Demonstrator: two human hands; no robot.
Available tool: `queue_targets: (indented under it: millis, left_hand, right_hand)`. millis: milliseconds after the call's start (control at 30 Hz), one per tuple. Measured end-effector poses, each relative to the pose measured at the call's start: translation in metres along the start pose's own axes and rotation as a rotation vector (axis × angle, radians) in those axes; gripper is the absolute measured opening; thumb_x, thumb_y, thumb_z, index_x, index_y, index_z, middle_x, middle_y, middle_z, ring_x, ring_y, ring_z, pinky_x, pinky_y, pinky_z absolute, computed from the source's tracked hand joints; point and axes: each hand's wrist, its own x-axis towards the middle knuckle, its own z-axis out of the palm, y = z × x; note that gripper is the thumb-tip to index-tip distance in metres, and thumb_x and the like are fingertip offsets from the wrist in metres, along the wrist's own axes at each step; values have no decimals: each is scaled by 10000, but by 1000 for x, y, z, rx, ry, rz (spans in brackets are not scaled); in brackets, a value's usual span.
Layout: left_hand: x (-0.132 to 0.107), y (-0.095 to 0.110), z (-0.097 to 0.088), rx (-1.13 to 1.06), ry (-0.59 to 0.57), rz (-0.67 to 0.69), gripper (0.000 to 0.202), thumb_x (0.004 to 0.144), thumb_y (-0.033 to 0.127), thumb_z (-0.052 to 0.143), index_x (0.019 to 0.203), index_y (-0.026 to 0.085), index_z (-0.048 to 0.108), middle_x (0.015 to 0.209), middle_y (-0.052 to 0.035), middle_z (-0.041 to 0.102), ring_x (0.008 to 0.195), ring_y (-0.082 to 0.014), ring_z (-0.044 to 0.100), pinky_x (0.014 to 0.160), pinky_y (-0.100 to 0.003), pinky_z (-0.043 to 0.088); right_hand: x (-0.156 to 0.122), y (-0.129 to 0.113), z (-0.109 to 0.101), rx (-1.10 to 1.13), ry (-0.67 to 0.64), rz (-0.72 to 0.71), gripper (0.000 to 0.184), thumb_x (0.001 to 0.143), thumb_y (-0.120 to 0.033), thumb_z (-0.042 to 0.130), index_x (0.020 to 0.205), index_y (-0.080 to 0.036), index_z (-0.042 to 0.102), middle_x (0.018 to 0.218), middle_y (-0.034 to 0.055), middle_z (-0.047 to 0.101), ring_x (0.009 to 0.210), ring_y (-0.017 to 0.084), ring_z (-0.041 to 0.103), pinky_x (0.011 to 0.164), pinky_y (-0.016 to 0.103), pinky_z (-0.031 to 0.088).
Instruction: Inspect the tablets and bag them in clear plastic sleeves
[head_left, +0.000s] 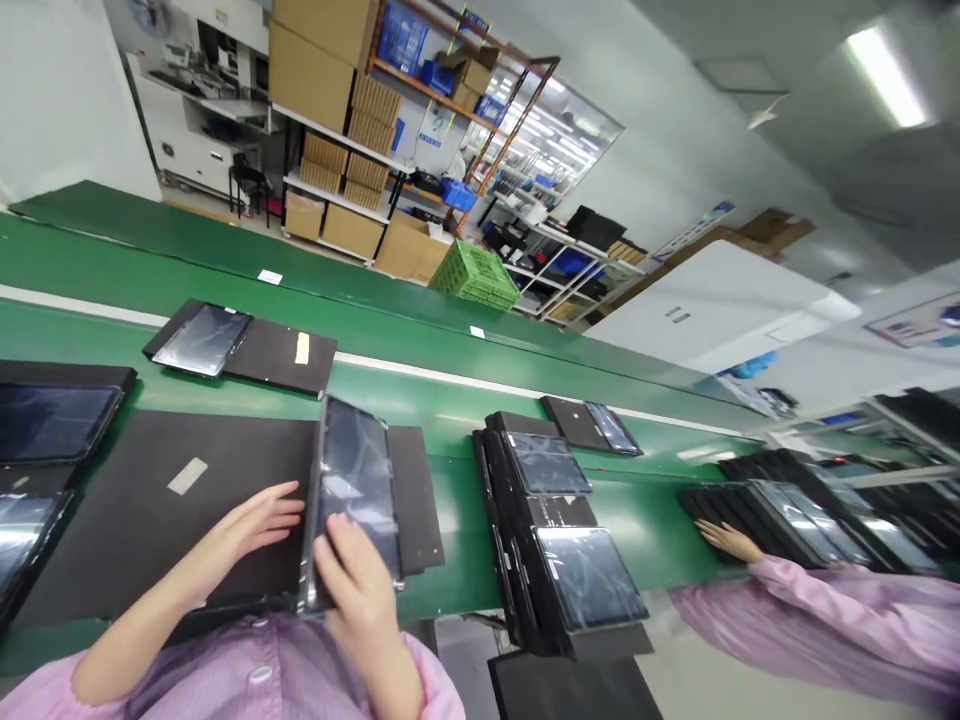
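A dark, glossy tablet (360, 470) sits tilted on a black foam sheet (247, 450), its left edge raised. My right hand (364, 595) grips the tablet near its lower end, fingers lying across the screen; the thumb is hidden. Just left of the tablet, my left hand (259, 525) has its fingers stretched out over the foam sheet, apart from the tablet and holding nothing. A pale tape strip (187, 476) is stuck on the sheet.
Two screens lie on black foam at left, with another screen (202, 338) behind. At right stands a foam stack (517, 540) with screens on top. A co-worker's hand (727, 540) touches further stacks. A green crate (476, 272) stands beyond the green bench (420, 400).
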Motion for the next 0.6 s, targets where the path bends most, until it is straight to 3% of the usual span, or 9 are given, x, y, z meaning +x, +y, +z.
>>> queue_targets:
  millis: [67, 133, 200, 267, 367, 433, 533, 600]
  left_hand:
    - [2, -6, -2, -48, 25, -28, 901, 753, 750, 650, 1398, 136, 522, 1331, -182, 632, 1254, -321, 597, 1084, -431, 477]
    - [6, -14, -1, -39, 67, -43, 944, 711, 754, 683, 1410, 142, 513, 1332, -180, 631, 1243, -327, 604, 1057, -424, 500]
    - [10, -21, 0, 6, 116, -53, 1018, 635, 755, 737, 1418, 148, 505, 1347, -186, 618, 1270, -342, 582, 1055, -424, 502]
    - [13, -24, 2, 59, 151, -52, 1069, 551, 739, 787, 1402, 150, 521, 1354, -198, 610, 1320, -363, 536, 1061, -430, 496]
    - [14, -20, 7, 135, 174, -28, 1013, 516, 664, 825, 1358, 164, 564, 1297, -196, 643, 1295, -373, 554, 1032, -437, 506]
    - [14, -16, 11, 180, 175, -21, 970, 556, 621, 815, 1370, 166, 545, 1234, -178, 674, 1208, -352, 617, 980, -426, 528]
    - [16, -11, 15, 248, 186, -28, 985, 572, 596, 796, 1380, 119, 496, 1140, -164, 700, 1044, -315, 683, 848, -380, 553]
    - [17, -11, 17, 277, 186, -22, 944, 582, 588, 784, 1343, 100, 511, 1136, -166, 696, 987, -299, 695, 789, -352, 547]
  right_hand:
    - [-5, 3, 15, -14, -168, -50, 647, 852, -28, 471, 1462, -237, 515, 1399, 145, 585, 1303, 299, 572, 1042, 505, 532]
    - [-11, 8, 25, 19, -294, -26, 514, 889, -161, 576, 1399, -227, 580, 1440, 141, 551, 1338, 302, 537, 1101, 501, 476]
    - [-16, 14, 27, 105, -373, 43, 423, 901, -325, 656, 1319, -260, 643, 1467, 89, 534, 1376, 267, 499, 1178, 458, 389]
    - [-17, 18, 22, 212, -381, 126, 336, 908, -393, 665, 1226, -289, 698, 1427, 41, 578, 1360, 229, 517, 1206, 412, 346]
    - [-14, 23, 7, 326, -309, 228, 244, 917, -282, 626, 1134, -279, 738, 1258, 29, 694, 1237, 208, 620, 1165, 385, 393]
    - [-12, 33, -3, 313, -185, 337, 228, 918, -242, 584, 1072, -247, 753, 1116, 49, 744, 1094, 202, 685, 1063, 363, 479]
    - [-16, 61, -18, 125, 91, 603, 281, 947, -295, 501, 1013, -188, 752, 1000, 103, 740, 945, 220, 689, 891, 367, 540]
    - [-23, 85, -26, -37, 204, 767, 371, 926, -391, 499, 1071, -150, 742, 1035, 155, 712, 975, 276, 658, 891, 436, 524]
